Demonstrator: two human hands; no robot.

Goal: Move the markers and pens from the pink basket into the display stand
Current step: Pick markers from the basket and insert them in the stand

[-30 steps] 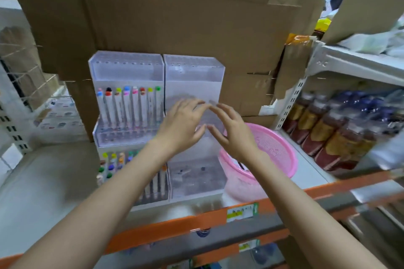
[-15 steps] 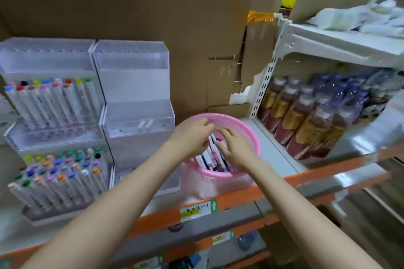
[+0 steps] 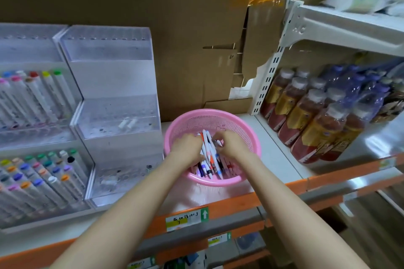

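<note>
Both hands are down in the pink basket (image 3: 248,130), which sits on the shelf just right of the display stand (image 3: 118,120). The left hand (image 3: 188,148) curls fingers and thumb round a bunch of pens (image 3: 213,162). The right hand (image 3: 232,146) curls onto the same bunch from the other side. These look like light, stiff, smooth plastic barrels, likely to slide and fan out in a loose grip. They are best taken mid-barrel, tips aligned, a few at a time.

The white shelf (image 3: 273,159) with an orange front edge holds a display stand (image 3: 30,50) full of markers (image 3: 55,94) on the left, a second stand (image 3: 118,76) touching it, then the pink basket (image 3: 209,112).
</note>
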